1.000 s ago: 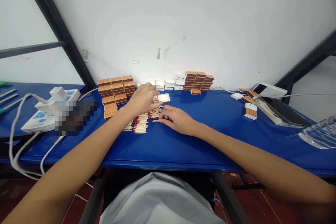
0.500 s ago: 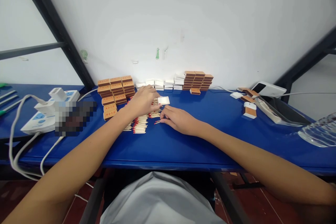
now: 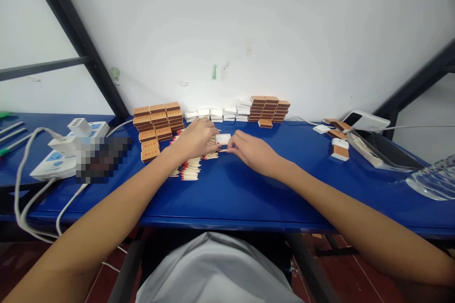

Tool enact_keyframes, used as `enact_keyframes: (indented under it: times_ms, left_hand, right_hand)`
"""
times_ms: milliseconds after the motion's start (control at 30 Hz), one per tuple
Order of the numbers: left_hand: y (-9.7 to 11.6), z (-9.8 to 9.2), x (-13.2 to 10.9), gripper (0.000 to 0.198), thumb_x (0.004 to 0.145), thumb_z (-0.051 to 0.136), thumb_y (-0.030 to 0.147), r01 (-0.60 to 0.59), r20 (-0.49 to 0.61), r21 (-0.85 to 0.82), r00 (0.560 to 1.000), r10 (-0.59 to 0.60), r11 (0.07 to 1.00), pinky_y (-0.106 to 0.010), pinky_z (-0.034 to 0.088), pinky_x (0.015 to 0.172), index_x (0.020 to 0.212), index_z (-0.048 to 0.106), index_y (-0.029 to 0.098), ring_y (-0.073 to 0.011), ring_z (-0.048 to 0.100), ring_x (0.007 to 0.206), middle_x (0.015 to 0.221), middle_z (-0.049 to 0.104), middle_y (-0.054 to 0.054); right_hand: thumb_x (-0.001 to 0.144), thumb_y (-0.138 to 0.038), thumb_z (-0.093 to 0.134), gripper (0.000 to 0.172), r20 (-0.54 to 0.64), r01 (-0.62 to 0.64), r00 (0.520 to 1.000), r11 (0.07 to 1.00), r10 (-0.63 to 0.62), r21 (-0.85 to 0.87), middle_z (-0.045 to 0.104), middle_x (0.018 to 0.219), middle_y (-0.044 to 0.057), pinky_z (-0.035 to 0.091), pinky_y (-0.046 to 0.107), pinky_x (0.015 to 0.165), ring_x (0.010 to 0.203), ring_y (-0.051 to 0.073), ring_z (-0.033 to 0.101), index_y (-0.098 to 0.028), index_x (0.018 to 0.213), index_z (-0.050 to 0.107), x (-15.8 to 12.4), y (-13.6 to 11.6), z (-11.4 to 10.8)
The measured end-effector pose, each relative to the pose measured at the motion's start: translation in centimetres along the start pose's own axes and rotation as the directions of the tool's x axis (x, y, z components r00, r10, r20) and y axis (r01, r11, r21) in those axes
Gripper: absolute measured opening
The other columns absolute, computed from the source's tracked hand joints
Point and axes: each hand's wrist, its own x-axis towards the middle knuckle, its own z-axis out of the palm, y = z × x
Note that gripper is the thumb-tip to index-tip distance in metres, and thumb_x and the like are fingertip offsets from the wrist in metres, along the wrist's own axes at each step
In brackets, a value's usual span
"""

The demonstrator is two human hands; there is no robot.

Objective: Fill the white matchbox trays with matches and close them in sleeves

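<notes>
A small white matchbox tray (image 3: 223,139) is held at its left end by my left hand (image 3: 199,136), with its hollow facing up. Just right of the tray, my right hand (image 3: 248,147) pinches a few matches (image 3: 223,150), whose ends stick out to the left below the tray. Under and in front of my left hand lies a pile of red-tipped matches (image 3: 191,169), partly hidden by the hand.
Stacked matchboxes (image 3: 150,123) stand at the left, with another stack (image 3: 268,109) by the wall. White trays (image 3: 216,113) line the wall between them. A power strip (image 3: 67,149) and cables lie left; a pouch (image 3: 380,151) and loose box parts lie right.
My right hand has moved up and to the right with the matches, from below the tray to its right side. The tray has shifted slightly.
</notes>
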Motion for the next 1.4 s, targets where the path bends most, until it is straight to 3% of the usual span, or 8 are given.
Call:
enact_keyframes:
  times_ms: [100, 233, 633, 833, 1033, 1167, 1400]
  left_hand:
    - [0.6, -0.1, 0.0, 0.032, 0.096, 0.074, 0.042, -0.016, 0.003, -0.017, 1.000, 0.016, 1.000, -0.045, 0.049, 0.099, 0.110, 0.079, 0.014, -0.0307, 0.065, 0.107, 0.105, 0.076, -0.013]
    - [1.6, -0.2, 0.0, 0.033, 0.096, 0.074, 0.040, -0.038, -0.003, -0.069, 0.999, 0.038, 0.997, -0.044, 0.049, 0.099, 0.115, 0.078, 0.014, -0.0293, 0.065, 0.107, 0.106, 0.076, -0.012]
    - [2.5, -0.1, -0.1, 0.026, 0.097, 0.071, 0.038, -0.047, -0.008, -0.158, 0.999, 0.046, 0.986, -0.044, 0.048, 0.097, 0.112, 0.077, 0.017, -0.0288, 0.063, 0.107, 0.109, 0.074, -0.011]
    - [0.9, -0.8, 0.1, 0.029, 0.097, 0.070, 0.039, -0.003, -0.078, -0.113, 0.997, -0.006, 0.994, -0.044, 0.050, 0.095, 0.111, 0.077, 0.015, -0.0299, 0.065, 0.105, 0.103, 0.075, -0.013]
    - [-0.9, -1.0, 0.0, 0.028, 0.096, 0.071, 0.041, 0.105, -0.103, -0.064, 0.988, -0.111, 0.992, -0.045, 0.050, 0.095, 0.106, 0.077, 0.016, -0.0315, 0.065, 0.109, 0.106, 0.077, -0.013]
    - [-0.7, -0.8, 0.0, 0.029, 0.097, 0.070, 0.042, 0.104, -0.098, -0.057, 0.989, -0.109, 0.993, -0.045, 0.050, 0.094, 0.107, 0.077, 0.016, -0.0314, 0.064, 0.109, 0.105, 0.076, -0.013]
    - [-0.4, -0.8, 0.1, 0.029, 0.099, 0.068, 0.043, 0.087, -0.104, -0.045, 0.990, -0.091, 0.995, -0.045, 0.049, 0.093, 0.106, 0.077, 0.016, -0.0312, 0.063, 0.108, 0.103, 0.076, -0.012]
  right_hand:
    - [0.111, -0.028, 0.053, 0.013, -0.094, -0.063, 0.994, 0.992, 0.053, -0.106, 0.067, 0.113, 0.011, 0.044, 0.033, 0.073, 0.097, 0.025, 0.063, -0.018, 0.108, 0.062, 0.0, 1.5, -0.6]
    - [0.110, -0.026, 0.053, 0.012, -0.100, -0.071, 0.993, 0.988, 0.058, -0.138, 0.066, 0.111, 0.012, 0.042, 0.034, 0.070, 0.098, 0.025, 0.063, -0.018, 0.107, 0.062, 0.2, 2.1, -0.5]
    - [0.109, -0.025, 0.054, 0.011, -0.036, -0.016, 0.999, 1.000, 0.015, -0.025, 0.066, 0.107, 0.009, 0.043, 0.033, 0.075, 0.089, 0.022, 0.061, -0.019, 0.105, 0.063, -0.1, 1.9, -0.3]
    - [0.111, -0.031, 0.051, 0.019, -0.186, 0.064, 0.981, 0.994, -0.048, 0.083, 0.067, 0.101, 0.008, 0.044, 0.033, 0.077, 0.089, 0.022, 0.062, -0.019, 0.107, 0.066, -0.2, 0.3, -0.5]
    - [0.110, -0.033, 0.052, 0.025, -0.047, 0.222, 0.975, 0.967, -0.217, 0.128, 0.067, 0.109, 0.010, 0.052, 0.036, 0.088, 0.100, 0.025, 0.065, -0.021, 0.123, 0.071, 0.0, -1.2, 1.9]
    - [0.109, -0.032, 0.054, 0.023, -0.031, 0.201, 0.980, 0.964, -0.199, 0.175, 0.067, 0.110, 0.011, 0.053, 0.038, 0.090, 0.100, 0.025, 0.066, -0.020, 0.120, 0.072, 0.3, -1.3, 3.1]
    - [0.106, -0.026, 0.060, 0.012, -0.050, 0.141, 0.990, 0.952, -0.132, 0.272, 0.068, 0.110, 0.009, 0.052, 0.034, 0.087, 0.096, 0.022, 0.066, -0.020, 0.109, 0.070, 0.6, -1.2, 3.3]
